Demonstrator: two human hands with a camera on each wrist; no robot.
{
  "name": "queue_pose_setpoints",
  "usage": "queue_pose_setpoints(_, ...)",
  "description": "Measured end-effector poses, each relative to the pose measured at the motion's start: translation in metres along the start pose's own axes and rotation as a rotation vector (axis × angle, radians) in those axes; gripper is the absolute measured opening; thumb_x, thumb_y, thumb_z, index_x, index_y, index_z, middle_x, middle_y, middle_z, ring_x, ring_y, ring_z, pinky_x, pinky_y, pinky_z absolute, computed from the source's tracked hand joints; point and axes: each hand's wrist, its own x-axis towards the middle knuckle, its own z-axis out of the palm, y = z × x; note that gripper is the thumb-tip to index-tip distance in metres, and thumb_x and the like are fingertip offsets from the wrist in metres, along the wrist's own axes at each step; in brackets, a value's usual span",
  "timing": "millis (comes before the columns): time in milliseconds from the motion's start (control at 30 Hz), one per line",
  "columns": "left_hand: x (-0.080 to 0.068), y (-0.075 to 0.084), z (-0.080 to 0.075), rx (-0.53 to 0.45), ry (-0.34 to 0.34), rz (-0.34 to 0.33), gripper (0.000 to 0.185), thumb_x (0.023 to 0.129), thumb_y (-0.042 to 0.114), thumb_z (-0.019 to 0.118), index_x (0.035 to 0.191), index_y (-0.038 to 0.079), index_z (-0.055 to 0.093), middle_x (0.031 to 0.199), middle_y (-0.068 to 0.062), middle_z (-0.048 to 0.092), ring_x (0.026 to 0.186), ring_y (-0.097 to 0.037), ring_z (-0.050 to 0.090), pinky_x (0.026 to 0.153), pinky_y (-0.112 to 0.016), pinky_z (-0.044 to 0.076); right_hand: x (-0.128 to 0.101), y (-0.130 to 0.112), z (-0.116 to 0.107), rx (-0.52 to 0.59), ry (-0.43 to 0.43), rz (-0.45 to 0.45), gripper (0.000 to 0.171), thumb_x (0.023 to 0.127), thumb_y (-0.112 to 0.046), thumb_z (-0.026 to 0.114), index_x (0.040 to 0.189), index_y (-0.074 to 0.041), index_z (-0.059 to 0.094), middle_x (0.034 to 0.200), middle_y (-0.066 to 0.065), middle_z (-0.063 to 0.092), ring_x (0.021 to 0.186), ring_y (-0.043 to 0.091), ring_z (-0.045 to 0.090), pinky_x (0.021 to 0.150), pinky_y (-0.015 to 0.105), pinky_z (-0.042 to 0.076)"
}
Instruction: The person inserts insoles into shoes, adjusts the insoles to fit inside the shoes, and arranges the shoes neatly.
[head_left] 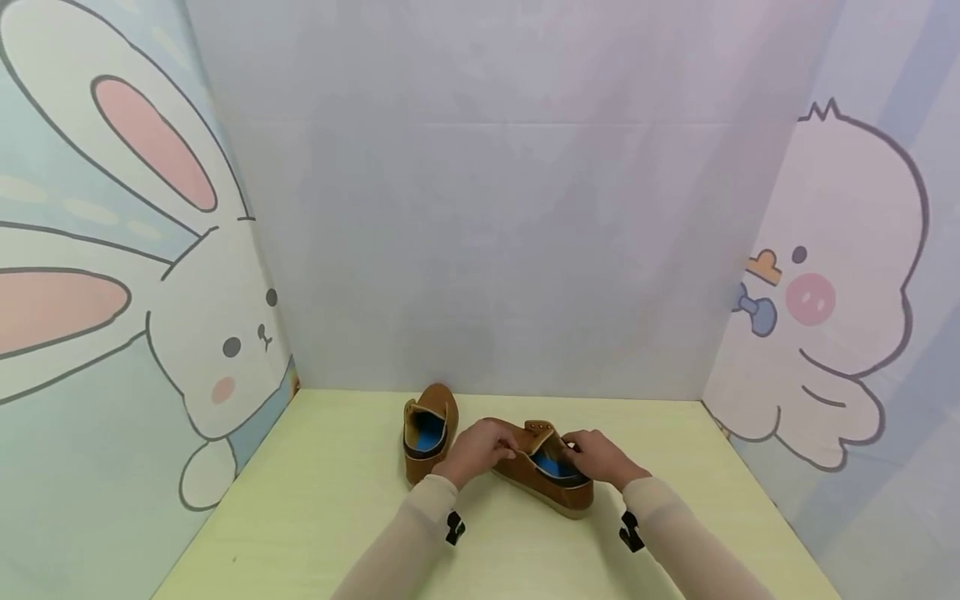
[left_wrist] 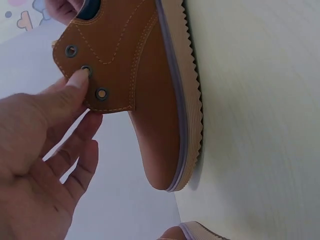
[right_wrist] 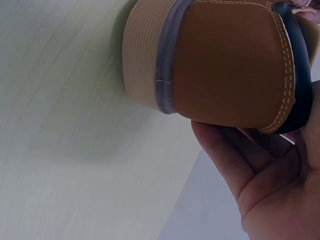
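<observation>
Both hands are on the near shoe (head_left: 543,475), which lies on the bench (head_left: 337,492) just right of the second shoe (head_left: 429,429) (that one stands untouched, heel toward the person). The left hand (head_left: 480,450) pinches the eyelet flap (left_wrist: 95,70), thumb on the middle eyelet. The right hand (head_left: 600,457) curls round the heel collar (right_wrist: 295,70). The step in hand looks like spreading the opening; next would call for a steady heel hold while the flap is drawn outward.
</observation>
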Motion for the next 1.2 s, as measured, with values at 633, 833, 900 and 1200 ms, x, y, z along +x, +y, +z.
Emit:
queue_pose_setpoints(633, -0.017, 0.032, 0.008, -0.175, 0.058, -0.373, 0.035, 0.099, 0.025, 0.069, 0.067, 0.011, 0.067, 0.053, 0.003, 0.047, 0.048, -0.011, 0.044, 0.045, -0.026, 0.035, 0.002, -0.010, -0.010, 0.024, -0.001, 0.061, 0.025, 0.098, -0.009, 0.061, 0.119, -0.001, 0.072, 0.102, 0.011, 0.072, 0.090, 0.026, 0.069, 0.075, 0.042, 0.058)
queue_pose_setpoints(833, -0.025, 0.034, 0.017, -0.280, -0.004, -0.351, 0.044, 0.099, 0.025, 0.068, 0.127, -0.009, 0.063, 0.112, -0.018, 0.069, 0.098, -0.030, 0.068, 0.079, -0.042, 0.056, -0.004, -0.020, -0.004, 0.197, -0.021, 0.092, 0.020, 0.096, -0.004, 0.060, 0.111, 0.001, 0.072, 0.090, 0.011, 0.071, 0.068, 0.020, 0.067, 0.055, 0.036, 0.058)
queue_pose_setpoints(900, -0.026, 0.031, 0.019, -0.297, -0.003, -0.350, 0.056, 0.100, 0.025, 0.066, 0.140, -0.011, 0.052, 0.129, -0.024, 0.063, 0.114, -0.035, 0.063, 0.090, -0.047, 0.054, -0.005, -0.024, 0.000, 0.264, -0.038, 0.095, 0.018, 0.096, -0.003, 0.059, 0.109, 0.002, 0.071, 0.086, 0.011, 0.070, 0.063, 0.019, 0.066, 0.051, 0.036, 0.058)
queue_pose_setpoints(1200, -0.024, 0.021, 0.012, -0.448, 0.072, -0.333, 0.028, 0.103, 0.015, 0.050, 0.121, -0.004, 0.061, 0.074, -0.004, 0.054, 0.057, -0.014, 0.047, 0.055, -0.031, 0.041, -0.002, -0.045, 0.014, 0.382, 0.010, 0.141, 0.013, 0.095, -0.003, 0.060, 0.100, 0.005, 0.069, 0.076, 0.011, 0.067, 0.054, 0.020, 0.067, 0.054, 0.043, 0.060)
